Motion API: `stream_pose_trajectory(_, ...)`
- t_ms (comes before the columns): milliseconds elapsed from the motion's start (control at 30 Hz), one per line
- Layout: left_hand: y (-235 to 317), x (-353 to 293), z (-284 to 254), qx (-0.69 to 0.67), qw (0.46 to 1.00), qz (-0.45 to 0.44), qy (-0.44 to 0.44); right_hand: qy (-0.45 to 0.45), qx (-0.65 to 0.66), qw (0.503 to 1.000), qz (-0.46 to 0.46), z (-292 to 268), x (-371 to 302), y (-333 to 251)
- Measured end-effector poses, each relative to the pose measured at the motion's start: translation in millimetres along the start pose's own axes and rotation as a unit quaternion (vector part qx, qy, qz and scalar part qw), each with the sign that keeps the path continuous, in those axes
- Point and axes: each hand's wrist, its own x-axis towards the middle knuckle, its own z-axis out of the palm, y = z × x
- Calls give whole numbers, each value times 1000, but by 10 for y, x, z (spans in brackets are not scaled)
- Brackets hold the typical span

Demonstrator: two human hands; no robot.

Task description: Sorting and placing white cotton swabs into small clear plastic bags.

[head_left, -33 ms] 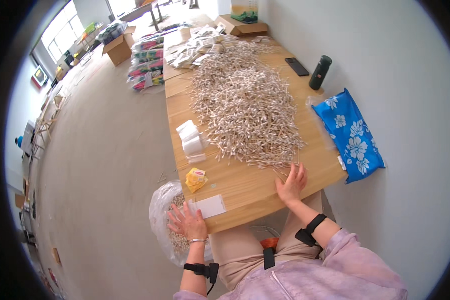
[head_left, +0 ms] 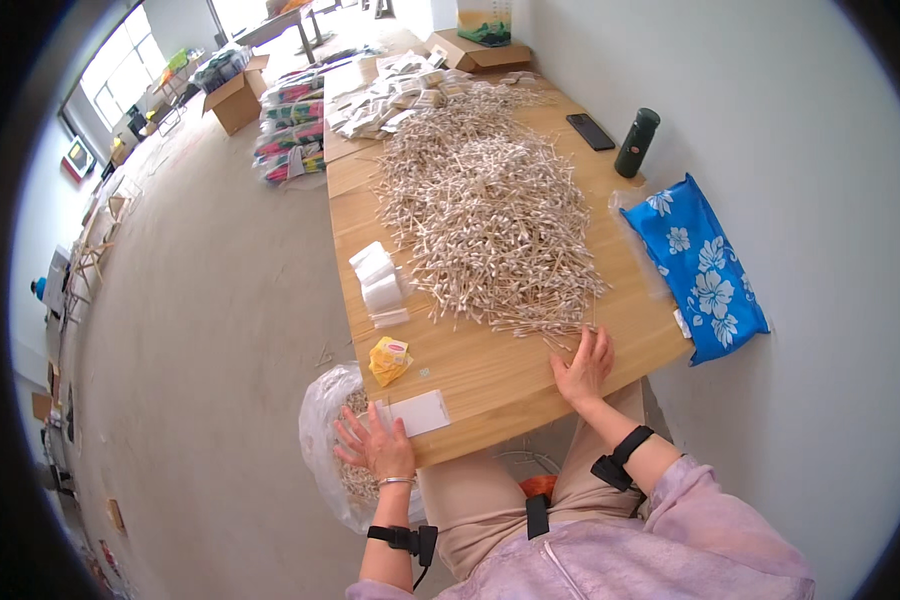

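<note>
A large heap of cotton swabs [head_left: 495, 220] covers the middle of the wooden table [head_left: 500, 385]. My right hand [head_left: 582, 370] rests on the tabletop at the heap's near edge, fingers slightly bent and apart, fingertips beside a few loose swabs. At the table's near left corner, my left hand [head_left: 378, 447] is spread open, partly over a clear plastic bag [head_left: 320, 420] of swabs below. Beside its thumb lies a flat white packet [head_left: 420, 413]. Farther up the left edge are a small pile of yellow cards [head_left: 389, 360] and a stack of clear-and-white pouches [head_left: 378, 285].
Many filled packets [head_left: 400, 90] pile up at the far end, near an open cardboard box [head_left: 480, 52]. A black phone [head_left: 590, 132], a dark green bottle [head_left: 637, 143] and a blue floral pack [head_left: 705, 270] line the wall side. Bagged colourful bundles [head_left: 292, 130] stand on the floor at left.
</note>
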Motion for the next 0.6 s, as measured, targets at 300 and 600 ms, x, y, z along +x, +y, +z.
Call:
stream_pose_trajectory(300, 843, -236, 178, -212, 909, 337, -125, -91, 56, 982, -156, 94, -298, -453)
stream_pose_trajectory(600, 961, -33, 230, -215, 938, 264, -64, -108, 98, 952, -270, 167, 144, -530)
